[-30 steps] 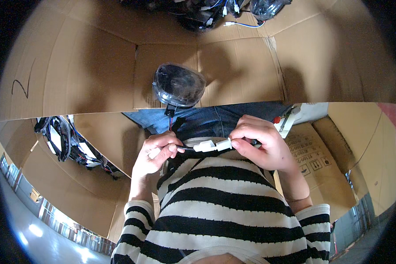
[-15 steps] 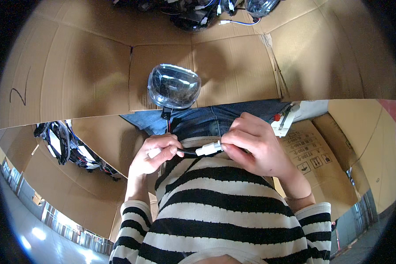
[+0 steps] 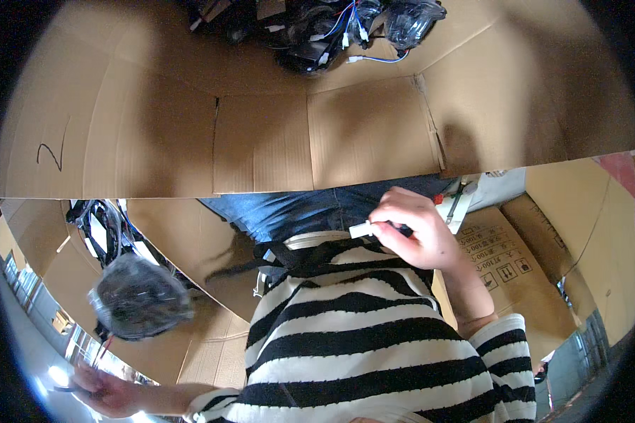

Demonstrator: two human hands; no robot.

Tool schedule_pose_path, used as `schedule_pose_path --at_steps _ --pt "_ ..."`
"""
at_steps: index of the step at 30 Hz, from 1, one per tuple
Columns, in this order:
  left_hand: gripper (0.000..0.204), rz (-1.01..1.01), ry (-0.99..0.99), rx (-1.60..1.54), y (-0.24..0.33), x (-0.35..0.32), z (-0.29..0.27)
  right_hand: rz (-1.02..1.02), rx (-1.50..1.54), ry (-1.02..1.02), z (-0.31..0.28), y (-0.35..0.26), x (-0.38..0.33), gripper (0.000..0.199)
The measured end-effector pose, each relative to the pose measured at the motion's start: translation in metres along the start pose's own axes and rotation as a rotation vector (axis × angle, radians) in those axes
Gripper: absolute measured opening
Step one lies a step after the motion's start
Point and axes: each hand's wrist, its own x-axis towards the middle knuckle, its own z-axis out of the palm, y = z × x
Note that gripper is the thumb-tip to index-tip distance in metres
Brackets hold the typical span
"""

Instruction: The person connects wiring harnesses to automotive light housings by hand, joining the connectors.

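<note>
A rounded, see-through plastic lamp (image 3: 141,297) tilts, its thin red wire (image 3: 105,348) poking out. A small white plastic plug (image 3: 360,230) points left.

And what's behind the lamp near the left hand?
Around the lamp, a cardboard box shows, with black wired parts and white pieces visible past its upper edge. Whatever lies directly behind is covered.

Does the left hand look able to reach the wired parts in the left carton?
Probably not directly: in this view, the lamp shows between the left hand and the wired parts, and that hand seems occupied with the lamp's wires.
</note>
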Motion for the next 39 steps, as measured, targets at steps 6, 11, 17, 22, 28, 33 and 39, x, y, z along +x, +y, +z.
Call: schedule_pose_path --at_steps 6,11,17,22,28,33,39 --pt "0.026 -0.206 0.64 1.229 -0.029 0.01 0.061 -0.113 0.002 -0.094 0.017 0.001 0.01 0.004" --pt "0.026 -0.461 0.053 1.138 -0.103 0.05 0.114 -0.115 -0.018 -0.015 0.005 0.006 0.0 0.004" --pt "0.024 -0.601 -0.564 0.759 -0.232 0.055 0.303 -0.054 0.025 0.034 0.008 0.012 -0.001 0.003" --pt "0.016 -1.107 -0.352 -0.219 -0.406 0.051 0.359 0.01 0.051 0.038 0.005 0.004 0.004 0.006" --pt "0.003 -1.411 0.129 -0.438 -0.47 0.048 0.405 0.102 0.102 0.052 -0.003 0.014 0.013 0.004" --pt "0.007 -1.501 0.36 -0.533 -0.495 0.059 0.409 0.156 0.125 0.044 -0.01 0.017 0.026 0.005" --pt "0.01 -1.704 0.288 -0.601 -0.511 0.067 0.398 0.201 0.135 0.01 -0.01 0.02 0.033 0.006"
